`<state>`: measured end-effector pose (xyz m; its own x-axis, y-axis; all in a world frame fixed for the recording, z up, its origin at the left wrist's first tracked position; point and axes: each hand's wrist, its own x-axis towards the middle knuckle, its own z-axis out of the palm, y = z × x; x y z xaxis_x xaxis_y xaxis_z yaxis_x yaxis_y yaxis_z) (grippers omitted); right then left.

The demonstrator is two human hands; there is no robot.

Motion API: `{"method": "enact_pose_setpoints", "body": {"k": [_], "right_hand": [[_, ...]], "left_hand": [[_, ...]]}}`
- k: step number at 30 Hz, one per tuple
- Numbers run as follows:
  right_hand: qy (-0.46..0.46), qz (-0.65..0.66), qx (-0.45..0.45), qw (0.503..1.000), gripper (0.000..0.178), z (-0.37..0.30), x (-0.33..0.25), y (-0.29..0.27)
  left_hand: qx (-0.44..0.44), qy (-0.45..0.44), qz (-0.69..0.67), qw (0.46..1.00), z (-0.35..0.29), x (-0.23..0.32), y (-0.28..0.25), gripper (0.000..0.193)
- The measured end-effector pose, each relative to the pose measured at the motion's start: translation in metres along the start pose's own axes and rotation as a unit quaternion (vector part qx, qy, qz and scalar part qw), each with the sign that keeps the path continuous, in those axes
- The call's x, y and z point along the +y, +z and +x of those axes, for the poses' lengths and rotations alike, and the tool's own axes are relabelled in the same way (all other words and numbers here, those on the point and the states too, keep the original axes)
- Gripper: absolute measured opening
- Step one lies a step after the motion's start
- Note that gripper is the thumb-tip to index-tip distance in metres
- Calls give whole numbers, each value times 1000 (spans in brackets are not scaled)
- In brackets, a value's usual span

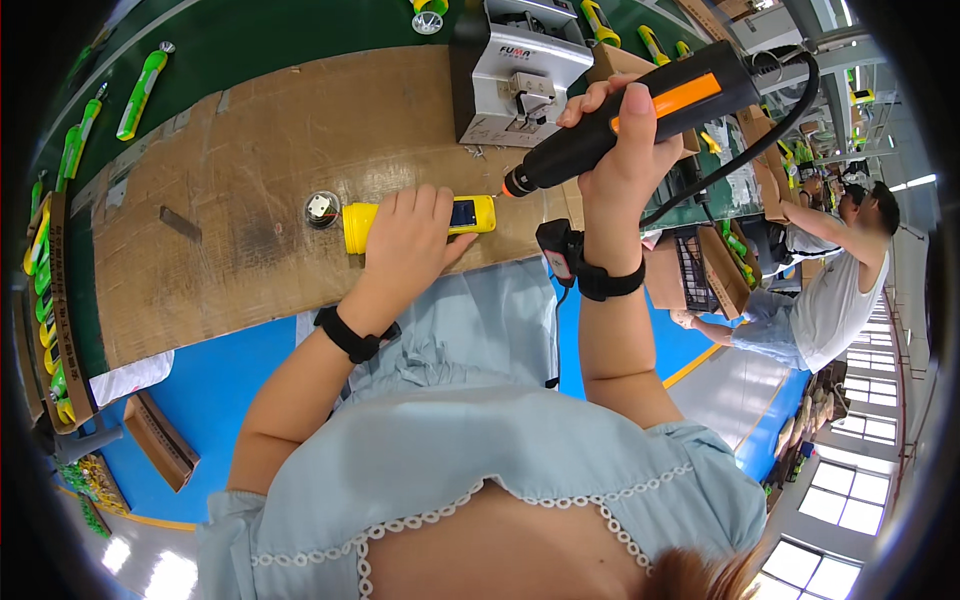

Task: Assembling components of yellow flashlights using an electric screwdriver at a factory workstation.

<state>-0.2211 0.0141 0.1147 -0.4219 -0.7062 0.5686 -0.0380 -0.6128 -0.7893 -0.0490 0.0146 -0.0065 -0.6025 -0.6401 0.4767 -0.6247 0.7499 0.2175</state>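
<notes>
My left hand [408, 235] is closed over a yellow flashlight body [358, 228] lying on the cardboard-covered bench. A dark panel [464, 214] shows on the body, right of my fingers. In my right hand [632, 145] is a black and orange electric screwdriver [575, 150], my fingers wrapped round its grip. It tilts down to the left, and its tip is at the right end of the flashlight body; whether they touch I cannot tell. Just left of the body sits a round flashlight head [322, 210] with a white centre and thin wires.
A metal screw feeder [520, 75] stands at the back, with loose screws [474, 152] before it. Green flashlights [145, 92] lie at the far left; a box of them [58, 330] borders the bench. The screwdriver's black cable [750, 150] loops right. Another person [840, 270] sits at the right.
</notes>
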Motion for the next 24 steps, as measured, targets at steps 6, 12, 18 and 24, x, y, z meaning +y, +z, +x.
{"method": "enact_pose_setpoints", "body": {"k": [6,12,18,24], "right_hand": [[20,-26,-28,999,33,-2,7,-4],[39,-28,-34,998,30,-5,22,-1],[61,-7,-60,996,34,-12,28,1],[55,60,-63,995,21,-14,33,-3]], "left_hand": [[-1,4,-5,1000,0,0,2,50],[-30,-4,-6,1000,-1,-2,0,51],[-29,-3,-13,999,0,-3,2,52],[-40,-7,-7,999,1,-2,2,53]]}}
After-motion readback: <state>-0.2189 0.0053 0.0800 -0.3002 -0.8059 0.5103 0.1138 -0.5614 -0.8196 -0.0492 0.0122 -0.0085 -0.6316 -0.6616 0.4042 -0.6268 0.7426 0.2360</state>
